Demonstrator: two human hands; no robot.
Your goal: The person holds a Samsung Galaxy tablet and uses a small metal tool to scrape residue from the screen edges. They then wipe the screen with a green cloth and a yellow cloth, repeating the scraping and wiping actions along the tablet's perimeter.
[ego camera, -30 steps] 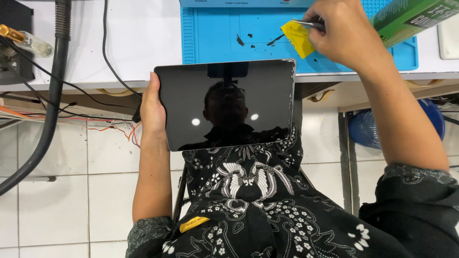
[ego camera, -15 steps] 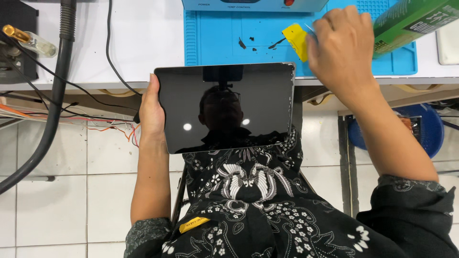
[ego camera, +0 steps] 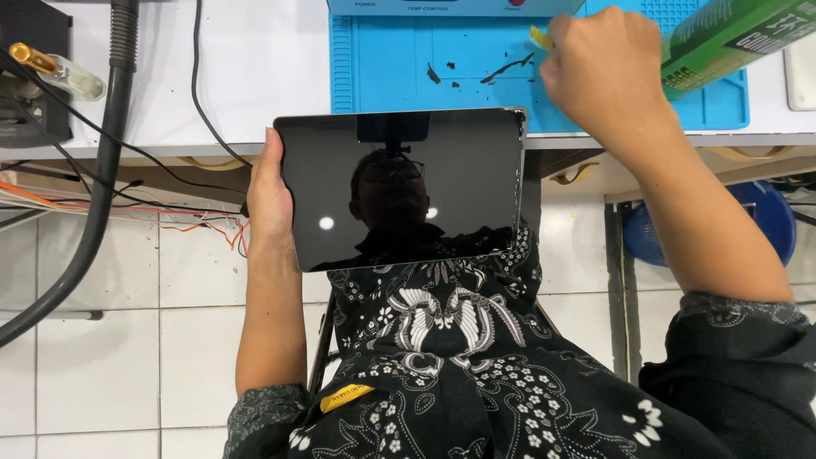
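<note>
My left hand (ego camera: 265, 197) grips the left edge of a black tablet (ego camera: 399, 187), held flat over my lap with its dark glass facing up. Over the blue work mat (ego camera: 399, 68) on the white bench, my right hand (ego camera: 605, 72) is closed around a small yellow piece (ego camera: 539, 37); only its corner shows past my fingers. Dark scraps (ego camera: 501, 70) lie on the mat just left of that hand.
A green box (ego camera: 731, 34) lies at the mat's right end. A thick grey hose (ego camera: 93, 195) and black cables hang at the left by a small glass bottle (ego camera: 59, 72). A blue stool (ego camera: 765, 223) stands under the bench, over white tiles.
My right hand has moved down and left across the mat and turned over the yellow piece, hiding most of it. The tablet and left hand have stayed put.
</note>
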